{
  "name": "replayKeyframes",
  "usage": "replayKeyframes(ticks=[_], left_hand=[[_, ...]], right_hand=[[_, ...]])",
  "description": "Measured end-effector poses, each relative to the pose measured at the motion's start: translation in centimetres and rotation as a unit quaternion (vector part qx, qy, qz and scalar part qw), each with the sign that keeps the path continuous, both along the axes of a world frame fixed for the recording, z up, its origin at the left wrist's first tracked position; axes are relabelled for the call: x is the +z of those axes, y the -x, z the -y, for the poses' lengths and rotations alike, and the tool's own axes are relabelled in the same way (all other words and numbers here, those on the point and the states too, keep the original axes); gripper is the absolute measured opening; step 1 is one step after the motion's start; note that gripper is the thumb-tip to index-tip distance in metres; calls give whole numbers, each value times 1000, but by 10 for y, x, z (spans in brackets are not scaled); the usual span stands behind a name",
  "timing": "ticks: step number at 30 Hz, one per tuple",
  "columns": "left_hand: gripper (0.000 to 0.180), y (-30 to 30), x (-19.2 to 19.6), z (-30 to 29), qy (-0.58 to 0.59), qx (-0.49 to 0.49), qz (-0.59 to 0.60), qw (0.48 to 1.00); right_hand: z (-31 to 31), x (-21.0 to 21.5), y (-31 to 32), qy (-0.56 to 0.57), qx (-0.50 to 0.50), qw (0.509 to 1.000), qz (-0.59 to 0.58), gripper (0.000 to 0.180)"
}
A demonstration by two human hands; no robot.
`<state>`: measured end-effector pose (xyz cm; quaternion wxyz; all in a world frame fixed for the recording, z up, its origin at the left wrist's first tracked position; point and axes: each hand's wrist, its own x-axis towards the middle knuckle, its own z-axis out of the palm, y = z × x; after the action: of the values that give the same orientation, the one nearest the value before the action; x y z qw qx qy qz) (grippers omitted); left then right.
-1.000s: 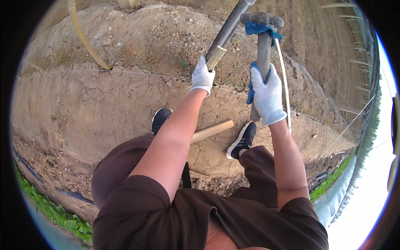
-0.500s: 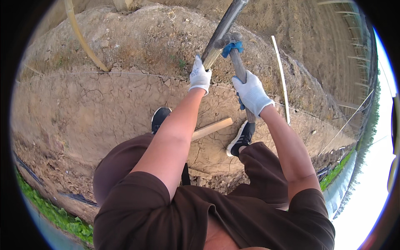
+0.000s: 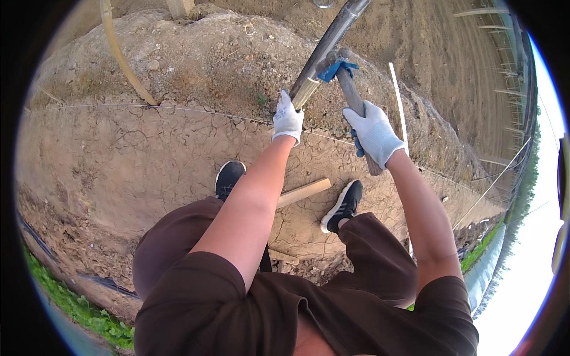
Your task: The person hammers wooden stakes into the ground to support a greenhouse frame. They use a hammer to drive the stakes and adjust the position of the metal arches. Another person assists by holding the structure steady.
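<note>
A: What is each hand gripping?

B: The left hand (image 3: 288, 118), in a white work glove, is wrapped tight round the long dark metal pipe (image 3: 329, 44), just where a pale bamboo-like stake (image 3: 306, 94) slides out of the pipe's lower end. The right hand (image 3: 374, 133), also white-gloved, is clenched round the grey wooden handle of the hammer (image 3: 351, 95), low on the handle.

A: How does the hammer lie from the pipe?

B: Just to the right of the pipe, handle slanting up and left, so its head, bound with a blue rag (image 3: 333, 68), meets or nearly meets the pipe's side above the left hand. I cannot tell whether they touch. The pipe's long axis runs up and right, out of the top of the view. The left hand is the nearer one to the pipe; the right sits apart, below and right of it.

A: And around the pipe?

B: Cracked dry earth (image 3: 148, 154) lies below and left of it. Two black shoes (image 3: 228, 178) stand beneath, with a short pale wooden peg (image 3: 304, 193) between them. A thin white rod (image 3: 399, 101) runs just right of the hammer
</note>
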<state>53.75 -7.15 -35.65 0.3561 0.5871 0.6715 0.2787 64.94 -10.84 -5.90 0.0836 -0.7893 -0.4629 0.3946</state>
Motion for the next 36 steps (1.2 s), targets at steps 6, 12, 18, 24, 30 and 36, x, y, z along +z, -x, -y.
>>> replayKeyframes(ticks=[6, 12, 18, 24, 30, 36], left_hand=[[79, 2, -10, 4, -21, 30, -8, 999], [80, -10, -4, 4, 45, -9, 11, 999], [75, 5, -6, 3, 42, -1, 12, 999], [70, -11, 4, 3, 71, -14, 29, 997], [64, -4, -1, 3, 72, -4, 16, 997], [64, -1, -6, 5, 38, 6, -4, 999]], right_hand=[[-22, 63, 30, -289, -148, 937, -130, 20], [7, -13, 0, 17, -30, 999, 7, 32], [-19, 82, 29, -296, -126, 942, -100, 23], [21, -31, 14, -47, -38, 995, 81, 41], [-7, 51, 19, -139, -84, 985, -50, 34], [-6, 21, 46, -305, -196, 921, -138, 24]])
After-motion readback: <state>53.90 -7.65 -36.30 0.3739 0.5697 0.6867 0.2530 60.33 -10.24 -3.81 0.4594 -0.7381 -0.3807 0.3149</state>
